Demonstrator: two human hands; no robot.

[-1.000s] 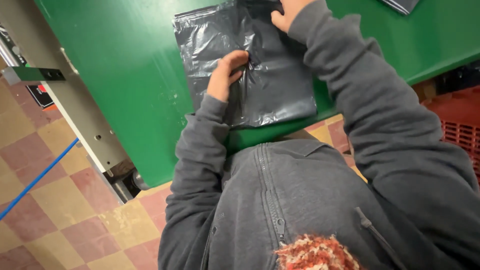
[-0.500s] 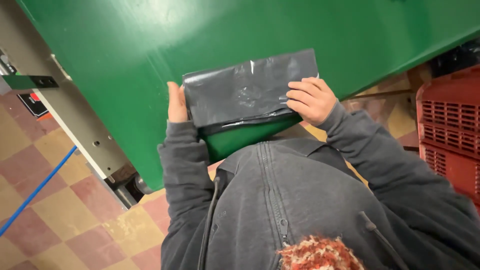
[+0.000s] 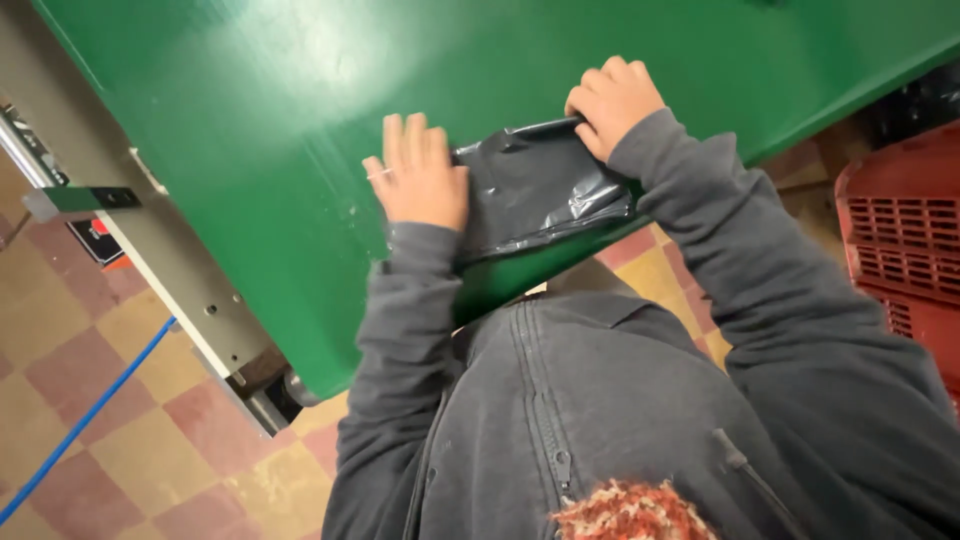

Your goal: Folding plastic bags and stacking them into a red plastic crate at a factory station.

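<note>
Poly mailer bag (image 3: pixel 535 195), dark grey, folded, at near edge of green table (image 3: pixel 300 120). Left hand (image 3: pixel 420 180) pressed flat on its left end; right hand (image 3: pixel 612 100) curled, apparently pinching its far right corner.

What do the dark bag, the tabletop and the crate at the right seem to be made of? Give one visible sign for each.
Dark bag: thin glossy plastic film, probably; it crinkles and glints.
Tabletop: hard board painted glossy green; base material unclear.
Crate: red moulded plastic, likely, with slotted walls.
</note>
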